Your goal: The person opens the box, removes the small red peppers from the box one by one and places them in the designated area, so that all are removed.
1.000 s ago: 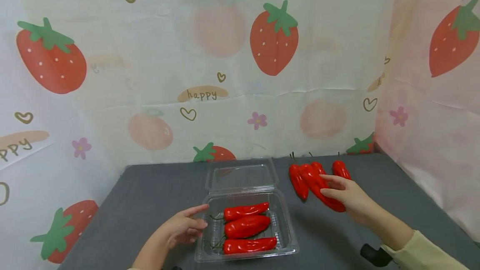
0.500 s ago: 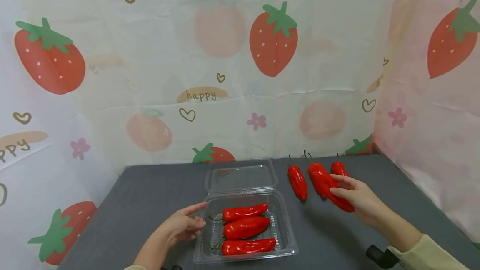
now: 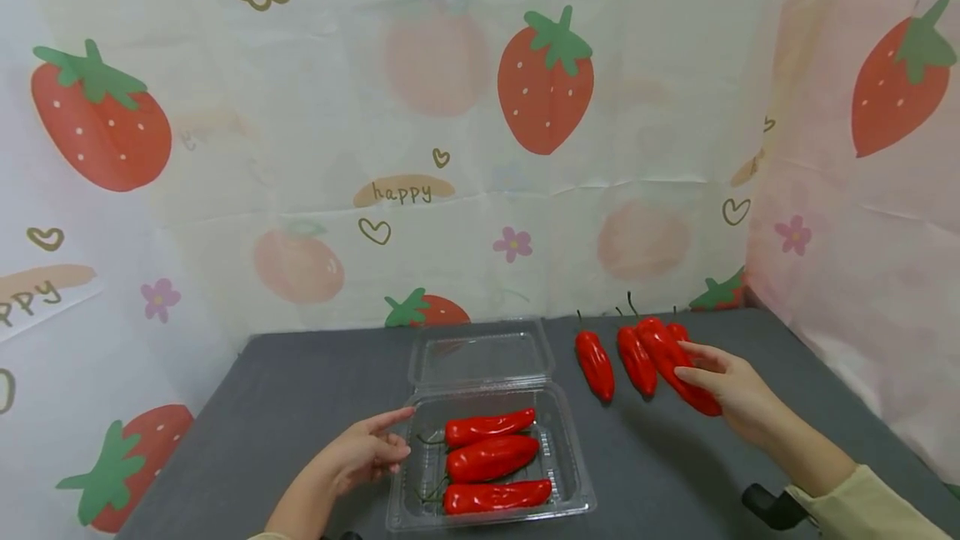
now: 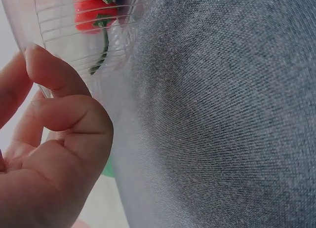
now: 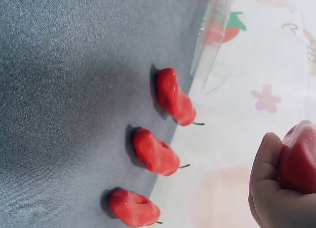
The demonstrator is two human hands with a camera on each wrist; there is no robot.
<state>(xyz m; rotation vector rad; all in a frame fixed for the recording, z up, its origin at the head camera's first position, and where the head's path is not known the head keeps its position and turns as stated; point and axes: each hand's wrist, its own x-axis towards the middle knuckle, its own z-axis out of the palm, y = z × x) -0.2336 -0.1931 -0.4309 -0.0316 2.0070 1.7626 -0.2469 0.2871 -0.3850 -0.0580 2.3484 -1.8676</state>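
My right hand [image 3: 735, 390] holds a long red pepper [image 3: 678, 367] between thumb and fingers, above the table's right side. In the right wrist view, part of this pepper [image 5: 298, 161] shows in the grip. Behind it lie a red pepper [image 3: 637, 363] and another, mostly hidden pepper [image 3: 678, 332]; a third pepper [image 3: 595, 365] lies further left. My left hand [image 3: 365, 452] is at the left rim of a clear plastic clamshell box [image 3: 567, 457], index finger extended and the other fingers bent. Inside the box, three red peppers [image 3: 492, 457] lie side by side, stems pointing left.
The box's clear lid [image 3: 480, 354] lies folded back behind it. A grey cloth covers the table [image 3: 300, 390]. A printed fabric backdrop [image 3: 450, 132] stands along the back and both sides. A dark wrist mount [image 3: 772, 507] sits at my right wrist.
My right hand has carried the held pepper to the right, away from the leftmost loose pepper, uncovering more of the one behind. My left hand and the box have hardly moved.
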